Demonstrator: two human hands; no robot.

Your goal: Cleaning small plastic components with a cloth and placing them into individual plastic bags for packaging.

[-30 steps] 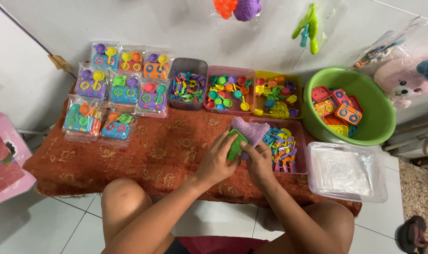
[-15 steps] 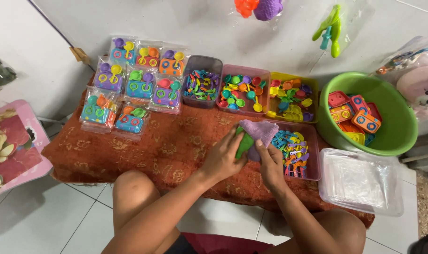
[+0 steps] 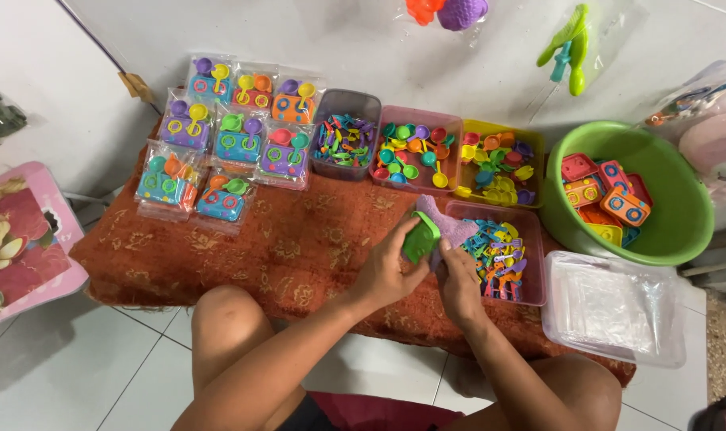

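My left hand (image 3: 385, 271) grips a small green plastic toy piece (image 3: 421, 236) over the low table covered with a red patterned cloth (image 3: 243, 255). My right hand (image 3: 461, 281) holds a purple plastic toy piece (image 3: 449, 227) pressed against the green one. Both hands meet just left of a pink tub (image 3: 535, 263) filled with several small multicoloured toy tools.
Sealed bags of toy sets (image 3: 227, 140) lie at the back left. Three tubs of small coloured toys (image 3: 423, 148) line the back. A green basin (image 3: 682, 215) of toy stoves stands right, a clear box (image 3: 614, 307) of plastic bags in front of it. A pink stool (image 3: 19, 239) is at left.
The view has shifted slightly, so the table sits more to the right. My hands stay together on the green and purple pieces, turning them a little.
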